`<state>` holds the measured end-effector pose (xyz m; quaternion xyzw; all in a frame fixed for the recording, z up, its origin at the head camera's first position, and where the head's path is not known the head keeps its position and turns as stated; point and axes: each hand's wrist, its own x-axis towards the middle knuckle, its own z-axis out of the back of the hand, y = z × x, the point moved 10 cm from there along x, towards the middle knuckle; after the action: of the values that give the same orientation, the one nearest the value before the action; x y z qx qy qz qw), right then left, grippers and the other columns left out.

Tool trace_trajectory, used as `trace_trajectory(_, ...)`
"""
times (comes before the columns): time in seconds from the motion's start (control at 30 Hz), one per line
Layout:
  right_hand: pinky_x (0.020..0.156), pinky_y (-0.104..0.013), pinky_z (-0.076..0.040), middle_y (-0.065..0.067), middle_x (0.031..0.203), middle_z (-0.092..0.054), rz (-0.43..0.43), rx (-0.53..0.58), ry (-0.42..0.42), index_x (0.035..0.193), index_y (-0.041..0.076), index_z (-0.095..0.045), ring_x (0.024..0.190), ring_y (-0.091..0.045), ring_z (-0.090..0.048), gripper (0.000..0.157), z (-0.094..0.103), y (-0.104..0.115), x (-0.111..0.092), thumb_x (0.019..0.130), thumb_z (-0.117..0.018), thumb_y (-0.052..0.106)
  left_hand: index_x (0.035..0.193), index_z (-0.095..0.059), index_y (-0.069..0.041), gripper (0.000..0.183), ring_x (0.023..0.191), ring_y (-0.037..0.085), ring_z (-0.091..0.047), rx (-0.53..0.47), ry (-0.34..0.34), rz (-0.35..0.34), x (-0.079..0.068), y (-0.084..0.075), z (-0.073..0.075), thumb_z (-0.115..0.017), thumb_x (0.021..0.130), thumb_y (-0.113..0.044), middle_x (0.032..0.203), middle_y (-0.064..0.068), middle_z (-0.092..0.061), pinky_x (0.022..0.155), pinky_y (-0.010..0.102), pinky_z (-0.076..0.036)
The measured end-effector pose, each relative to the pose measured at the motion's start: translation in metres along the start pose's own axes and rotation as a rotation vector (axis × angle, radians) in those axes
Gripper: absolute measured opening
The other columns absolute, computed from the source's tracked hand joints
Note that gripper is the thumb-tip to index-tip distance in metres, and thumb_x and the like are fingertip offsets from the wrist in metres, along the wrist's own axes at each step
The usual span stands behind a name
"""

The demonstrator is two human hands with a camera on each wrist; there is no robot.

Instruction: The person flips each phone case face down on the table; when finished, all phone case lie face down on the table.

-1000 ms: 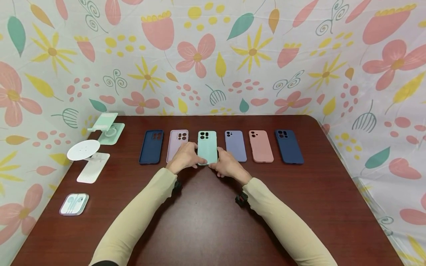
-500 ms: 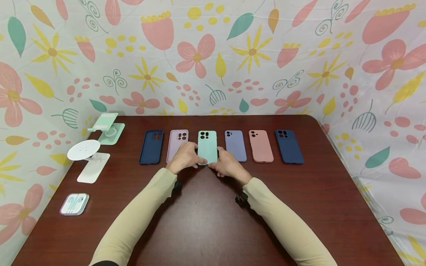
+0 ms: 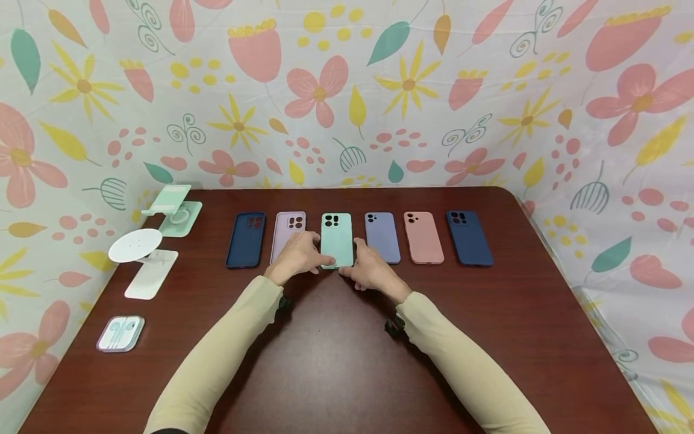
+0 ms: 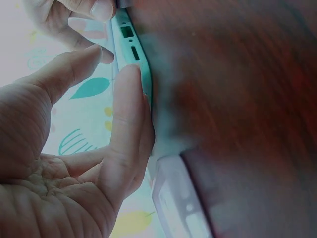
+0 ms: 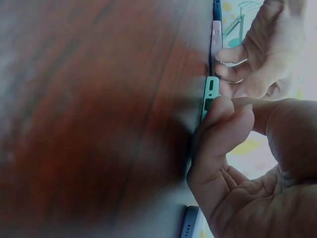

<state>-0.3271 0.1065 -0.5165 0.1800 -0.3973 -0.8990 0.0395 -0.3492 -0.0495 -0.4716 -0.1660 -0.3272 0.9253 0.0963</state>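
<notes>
A mint-green phone case (image 3: 337, 235) lies back up on the table, its camera cutouts toward the wall. My left hand (image 3: 298, 253) holds its near left corner, with the thumb over the near end and fingers along the left side. At the near right corner my right hand (image 3: 373, 265) grips it, thumb at the near end and index finger along the right side. The left wrist view shows slots in the near end of the mint case (image 4: 133, 49). A pale lilac case (image 3: 282, 235) is partly hidden behind my left hand. A periwinkle case (image 3: 383, 238) lies just beyond my right hand.
A dark blue case (image 3: 246, 240) lies at the row's left end; a pink case (image 3: 425, 238) and another navy case (image 3: 469, 238) lie to the right. On the left stand a mint phone stand (image 3: 176, 211) and a white stand (image 3: 152, 274), with boxed earphones (image 3: 121, 333) nearer.
The head view has shifted very slightly. Both hands keep their places at the mint-green phone case, and the cases have not visibly moved.
</notes>
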Motion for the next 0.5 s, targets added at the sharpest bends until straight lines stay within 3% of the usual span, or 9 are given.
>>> trace_trajectory(0.2, 0.048, -0.036, -0.058, -0.011, 0.069, -0.071, 0.016, 0.024, -0.01, 0.168, -0.002, -0.021, 0.051, -0.022, -0.068, 0.091, -0.001, 0.01, -0.006, 0.102, -0.078, 0.022, 0.16, -0.05, 0.001, 0.084, 0.065, 0.013, -0.078, -0.041, 0.008, -0.021, -0.01, 0.006, 0.01, -0.088, 0.093, -0.032, 0.093, 0.008, -0.081, 0.103, 0.044, -0.063)
trace_trajectory(0.37, 0.05, -0.035, -0.06, -0.006, 0.068, -0.074, 0.01, -0.025, -0.009, 0.174, 0.008, -0.014, 0.052, -0.021, -0.071, 0.102, -0.012, -0.004, 0.014, 0.101, -0.08, 0.036, 0.16, -0.05, 0.0, 0.084, 0.066, 0.012, -0.078, -0.046, 0.0, -0.019, -0.016, 0.015, 0.021, -0.088, 0.092, -0.033, 0.106, 0.012, -0.077, 0.107, 0.048, -0.061)
trace_trajectory(0.5, 0.053, -0.034, -0.059, -0.004, 0.069, -0.074, 0.063, -0.048, -0.024, 0.173, 0.007, -0.02, 0.053, -0.02, -0.071, 0.098, -0.012, 0.014, 0.006, 0.1, -0.08, 0.038, 0.16, -0.051, -0.002, 0.085, 0.066, 0.013, -0.08, -0.037, -0.022, -0.014, -0.022, 0.022, 0.03, -0.089, 0.091, -0.035, 0.116, 0.016, -0.078, 0.111, 0.051, -0.058)
